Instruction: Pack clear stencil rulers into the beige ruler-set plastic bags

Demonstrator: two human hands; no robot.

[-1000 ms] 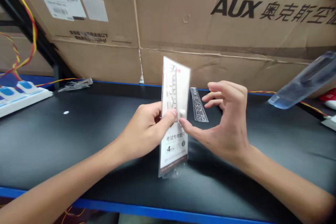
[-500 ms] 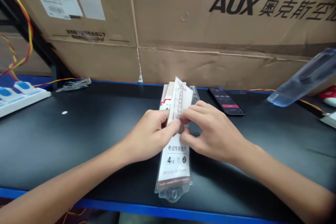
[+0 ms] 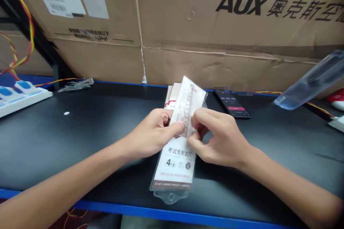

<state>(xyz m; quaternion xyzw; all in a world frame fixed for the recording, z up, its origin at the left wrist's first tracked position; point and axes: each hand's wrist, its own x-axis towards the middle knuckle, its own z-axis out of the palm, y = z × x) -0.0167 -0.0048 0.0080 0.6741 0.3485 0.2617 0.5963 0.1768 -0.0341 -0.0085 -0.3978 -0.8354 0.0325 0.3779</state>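
A long ruler set pack (image 3: pixel 174 171) in a clear plastic sleeve, with a white printed card and clear rulers inside, is tilted over the table with its hang tab toward me. My left hand (image 3: pixel 153 134) grips its left side, thumb on the front. At the right edge, my right hand (image 3: pixel 220 137) has its fingers curled in and pinched against the sleeve. Just behind the pack's top lie other flat packs (image 3: pixel 170 94), one with a red and white print, partly hidden by it.
A phone (image 3: pixel 232 103) running a timer lies right of the pack. Farther right is a clear plastic sleeve (image 3: pixel 303 82). A white power strip (image 3: pixel 27 96), crumpled plastic (image 3: pixel 76 84) and a small white disc (image 3: pixel 66 113) are at left. Large cardboard boxes (image 3: pixel 172 64) stand behind.
The pack has turned, its lower end swinging left and its printed face showing more toward me. My right hand has shifted slightly right and its fingers have curled tighter at the edge.
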